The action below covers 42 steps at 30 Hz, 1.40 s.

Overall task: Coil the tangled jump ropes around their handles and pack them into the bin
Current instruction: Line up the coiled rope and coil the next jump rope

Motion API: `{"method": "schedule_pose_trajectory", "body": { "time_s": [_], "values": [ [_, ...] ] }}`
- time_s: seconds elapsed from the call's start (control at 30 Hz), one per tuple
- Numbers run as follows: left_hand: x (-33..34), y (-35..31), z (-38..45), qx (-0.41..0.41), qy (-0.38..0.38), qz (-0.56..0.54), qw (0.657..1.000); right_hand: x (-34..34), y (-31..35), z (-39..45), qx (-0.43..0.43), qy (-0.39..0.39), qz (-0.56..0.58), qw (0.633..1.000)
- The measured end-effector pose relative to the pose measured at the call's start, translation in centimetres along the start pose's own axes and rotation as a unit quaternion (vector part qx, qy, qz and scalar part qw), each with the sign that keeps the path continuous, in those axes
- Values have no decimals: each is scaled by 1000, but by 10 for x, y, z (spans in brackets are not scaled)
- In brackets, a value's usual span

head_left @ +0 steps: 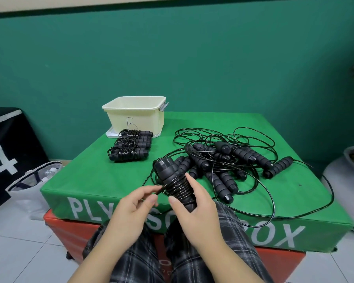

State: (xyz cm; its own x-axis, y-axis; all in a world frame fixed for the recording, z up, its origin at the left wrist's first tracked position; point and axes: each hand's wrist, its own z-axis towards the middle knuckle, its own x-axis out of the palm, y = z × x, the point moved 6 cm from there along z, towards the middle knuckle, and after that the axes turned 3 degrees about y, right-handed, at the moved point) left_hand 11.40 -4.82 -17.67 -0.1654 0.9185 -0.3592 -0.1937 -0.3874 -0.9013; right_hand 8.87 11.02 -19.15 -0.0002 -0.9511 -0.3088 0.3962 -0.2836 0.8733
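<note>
The right hand (194,209) has its grip curled round a pair of black foam jump-rope handles (173,180), cord partly coiled about them, held over the near edge of the green padded plyo box (94,180). The left hand (131,207) pinches the loose black cord (158,190) beside them. Three coiled black rope bundles (131,148) lie before the cream plastic bin (137,113); a tangled pile of black ropes (229,162) lies right.

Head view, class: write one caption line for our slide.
Right hand grips paired handles while left hand pinches the rope wrapping them; three coiled sets wait before the bin.
</note>
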Motion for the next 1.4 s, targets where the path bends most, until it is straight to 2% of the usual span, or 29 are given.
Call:
{"method": "schedule_pose_trajectory", "body": {
  "time_s": [0.07,0.2,0.33,0.47,0.53,0.7,0.77,0.87,0.97,1.13,1.27,1.4],
  "values": [
    [2,12,5,-46,-14,-25,999,3,-1,-1,12,18,24,999],
    [6,20,9,-70,-3,-82,994,3,1,1,29,72,79,994],
    [9,25,5,-42,10,-46,998,8,2,2,30,128,98,987],
    [-3,15,2,26,-46,22,998,15,5,0,17,149,104,983],
    [-7,6,0,44,-67,37,996,13,8,0,-8,129,97,987],
    [-14,-3,-3,41,-109,61,991,-2,14,1,-96,-10,32,995],
    [-12,-14,-6,47,-104,57,992,-2,13,1,-89,-10,23,996],
    [-13,-25,-10,62,-107,51,991,3,12,1,-62,43,-29,997],
    [-11,-34,-11,78,-98,40,991,7,10,2,-47,70,-75,994],
    [-8,-37,-9,92,-58,29,994,6,10,3,-40,36,-114,992],
    [-2,-38,-9,103,10,10,995,0,7,1,-14,26,-54,998],
    [-5,-34,-8,107,67,38,991,-2,2,1,8,28,14,999]
  ]
}}
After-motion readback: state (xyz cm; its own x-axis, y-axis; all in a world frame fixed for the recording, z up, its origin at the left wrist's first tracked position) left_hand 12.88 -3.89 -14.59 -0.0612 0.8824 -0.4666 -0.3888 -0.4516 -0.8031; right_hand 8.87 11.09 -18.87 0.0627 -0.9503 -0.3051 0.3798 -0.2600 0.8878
